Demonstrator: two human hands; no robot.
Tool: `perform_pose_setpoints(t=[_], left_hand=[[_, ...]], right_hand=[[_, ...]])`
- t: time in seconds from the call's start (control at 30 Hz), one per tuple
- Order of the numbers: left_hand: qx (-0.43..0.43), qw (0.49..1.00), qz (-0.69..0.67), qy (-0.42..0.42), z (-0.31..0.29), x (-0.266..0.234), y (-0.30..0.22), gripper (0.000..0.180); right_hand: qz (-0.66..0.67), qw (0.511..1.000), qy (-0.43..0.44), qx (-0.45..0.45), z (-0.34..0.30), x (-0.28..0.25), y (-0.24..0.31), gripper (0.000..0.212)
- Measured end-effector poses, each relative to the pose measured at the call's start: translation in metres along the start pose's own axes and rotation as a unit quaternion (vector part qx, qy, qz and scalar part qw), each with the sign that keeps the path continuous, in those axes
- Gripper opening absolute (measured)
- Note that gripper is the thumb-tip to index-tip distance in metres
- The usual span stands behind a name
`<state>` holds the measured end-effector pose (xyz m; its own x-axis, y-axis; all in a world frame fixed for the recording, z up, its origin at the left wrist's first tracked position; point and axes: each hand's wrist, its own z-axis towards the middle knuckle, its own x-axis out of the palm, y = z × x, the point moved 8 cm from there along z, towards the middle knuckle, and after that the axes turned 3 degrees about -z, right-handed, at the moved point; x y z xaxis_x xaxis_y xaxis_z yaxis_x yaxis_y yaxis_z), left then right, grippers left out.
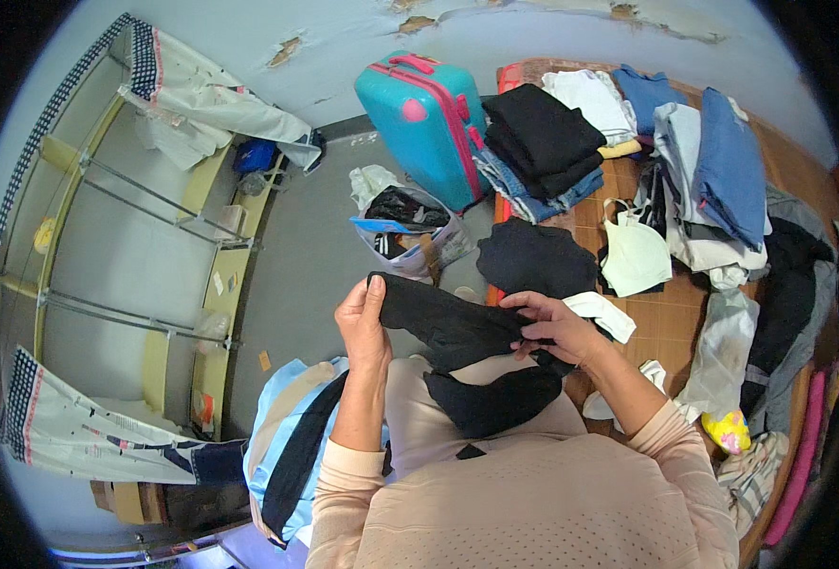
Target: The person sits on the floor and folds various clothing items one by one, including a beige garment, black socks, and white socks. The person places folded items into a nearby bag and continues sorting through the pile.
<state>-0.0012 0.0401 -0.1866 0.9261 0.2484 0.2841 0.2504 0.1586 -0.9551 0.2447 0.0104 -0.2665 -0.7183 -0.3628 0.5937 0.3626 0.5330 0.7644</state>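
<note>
Far L: open shelving [69,194] w/ printed cover [211,100] pulled aside. LH [363,321] fingers clamped on one end of black garment [453,327], stretched betw hands above lap. Beyond: stuffed bag [453,242] on floor, teal suitcase [405,142] upright. RH [560,330] fingers slightly apart on garment's R end; can't tell if gripping. Farther R: pale bra [633,251], folded blue denim [730,171] atop stack.

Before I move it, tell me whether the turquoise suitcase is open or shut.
Shut: the turquoise suitcase shows no gap along the pink trim between its shell halves.
</note>
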Motion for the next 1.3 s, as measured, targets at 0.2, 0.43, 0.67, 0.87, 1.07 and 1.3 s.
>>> perform_pose_setpoints(t=[0.2,0.43,0.67,0.87,1.07,1.3], left_hand=[[-0.01,0.996,-0.03,-0.079,-0.002,-0.041,0.007,0.018],[-0.032,0.993,-0.067,-0.088,-0.006,-0.069,0.009,0.023],[-0.084,0.982,-0.117,-0.119,-0.016,-0.102,0.015,0.021],[-0.145,0.974,-0.099,-0.14,-0.026,-0.134,0.038,0.022],[-0.138,0.988,-0.072,0.021,-0.032,-0.127,0.049,0.024],[-0.153,0.985,-0.076,0.009,-0.036,-0.111,0.059,0.016]], right_hand=[[0.067,0.997,-0.033,0.001,0.014,-0.014,-0.019,0.019],[0.08,0.989,-0.122,-0.004,0.026,-0.018,-0.038,0.011],[0.179,0.973,-0.143,-0.033,0.038,0.004,-0.046,0.008],[0.185,0.98,-0.071,0.029,0.042,0.007,-0.059,0.011],[0.138,0.984,-0.113,0.021,0.025,-0.016,-0.051,0.004],[0.168,0.973,-0.156,-0.024,0.011,-0.045,-0.038,0.02]])
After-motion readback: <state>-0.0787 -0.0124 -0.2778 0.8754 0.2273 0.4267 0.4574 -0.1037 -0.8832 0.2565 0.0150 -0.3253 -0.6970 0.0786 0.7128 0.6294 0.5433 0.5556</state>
